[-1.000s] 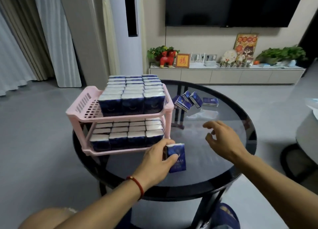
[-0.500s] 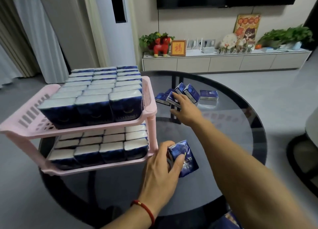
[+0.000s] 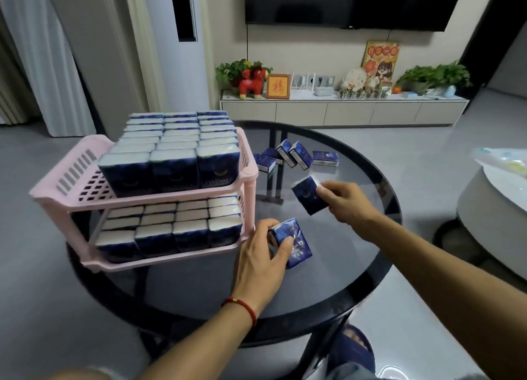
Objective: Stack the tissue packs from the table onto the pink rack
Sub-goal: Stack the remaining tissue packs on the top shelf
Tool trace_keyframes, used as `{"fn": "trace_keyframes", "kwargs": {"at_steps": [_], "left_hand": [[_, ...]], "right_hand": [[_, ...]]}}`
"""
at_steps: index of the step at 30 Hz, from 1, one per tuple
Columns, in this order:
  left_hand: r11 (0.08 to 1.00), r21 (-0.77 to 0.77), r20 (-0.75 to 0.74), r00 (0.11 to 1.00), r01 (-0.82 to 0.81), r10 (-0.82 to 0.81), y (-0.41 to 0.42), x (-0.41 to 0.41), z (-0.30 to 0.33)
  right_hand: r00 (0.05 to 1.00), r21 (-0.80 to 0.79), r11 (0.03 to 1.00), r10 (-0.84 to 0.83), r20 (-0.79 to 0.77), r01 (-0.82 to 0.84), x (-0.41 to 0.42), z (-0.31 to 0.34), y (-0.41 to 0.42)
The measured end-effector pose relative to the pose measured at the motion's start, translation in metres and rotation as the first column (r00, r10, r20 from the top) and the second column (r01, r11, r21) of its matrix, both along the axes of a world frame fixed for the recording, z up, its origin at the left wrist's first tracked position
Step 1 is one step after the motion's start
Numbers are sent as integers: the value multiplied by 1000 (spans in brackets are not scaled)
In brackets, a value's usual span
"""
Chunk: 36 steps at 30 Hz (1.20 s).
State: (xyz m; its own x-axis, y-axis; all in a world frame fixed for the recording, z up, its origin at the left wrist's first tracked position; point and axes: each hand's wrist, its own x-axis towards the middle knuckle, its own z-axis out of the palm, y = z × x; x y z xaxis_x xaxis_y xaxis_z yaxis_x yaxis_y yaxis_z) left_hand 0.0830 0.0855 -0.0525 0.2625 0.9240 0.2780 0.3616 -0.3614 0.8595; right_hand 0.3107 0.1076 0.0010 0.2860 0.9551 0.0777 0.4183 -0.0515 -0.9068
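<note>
A two-tier pink rack [image 3: 85, 200] stands on the left of a round dark glass table [image 3: 356, 279], both tiers packed with dark blue tissue packs in rows. My left hand [image 3: 261, 261] grips one blue tissue pack [image 3: 296, 244] standing on the glass just right of the rack's lower tier. Further right, my right hand [image 3: 343, 201] pinches a second blue tissue pack [image 3: 306, 194] and holds it tilted above the table. Several loose tissue packs [image 3: 295, 155] lie in a cluster at the far side of the table.
A white TV cabinet [image 3: 342, 111] with plants, a red figurine and frames lines the back wall under a black TV. A tall white air conditioner [image 3: 182, 51] stands behind the rack. A grey round seat [image 3: 490, 225] with a plastic bag sits at the right.
My right hand reached to the far cluster, took one pack and drew it back toward me, lifted off the glass. My left hand kept its grip on its pack.
</note>
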Motion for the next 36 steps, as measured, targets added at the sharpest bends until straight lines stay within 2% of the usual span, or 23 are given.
{"fn": "trace_keyframes", "kwargs": {"at_steps": [1, 3, 6, 8, 13, 16, 18, 25, 28, 31, 33, 36], "left_hand": [[1000, -8, 9, 1000, -4, 4, 1, 0, 0], [1000, -22, 21, 1000, 2, -1, 0, -1, 0], [1000, -23, 41, 999, 13, -12, -1, -2, 3], [999, -43, 67, 997, 28, -25, -1, -3, 6], [994, -89, 95, 994, 62, -53, -3, -3, 10], [995, -75, 51, 996, 72, -68, -6, -3, 13], [995, -71, 57, 996, 71, -67, -6, -3, 13], [995, 12, 72, 993, 97, -98, -32, -24, 45], [988, 110, -14, 994, 105, -104, -46, -60, 74], [967, 218, -72, 990, 135, -122, -54, -111, 109], [963, 236, -81, 990, 129, -113, -53, -148, 133], [956, 290, -14, 999, 47, -44, -42, -199, 168]], "right_hand": [[990, -37, 999, 8, -143, -14, -4, 5, -17], [947, -63, 997, 31, -321, -54, -9, 8, -44], [894, -76, 990, 71, -443, -117, -18, 10, -73], [917, -88, 986, 99, -387, -144, -30, 7, -86], [992, -68, 994, 78, -101, -85, -65, -13, -94], [987, -105, 991, 95, 126, -82, -72, -16, -92], [973, -95, 991, 107, 202, -90, -71, -10, -90], [950, 89, 960, 245, 192, -265, -65, 27, -92], [959, 230, 943, 193, 207, -240, -80, 40, -91], [974, 347, 927, 64, 219, -139, -105, 48, -81], [969, 331, 940, -5, 248, -80, -120, 47, -66], [974, 215, 967, 88, 211, -134, -137, 43, -44]]}}
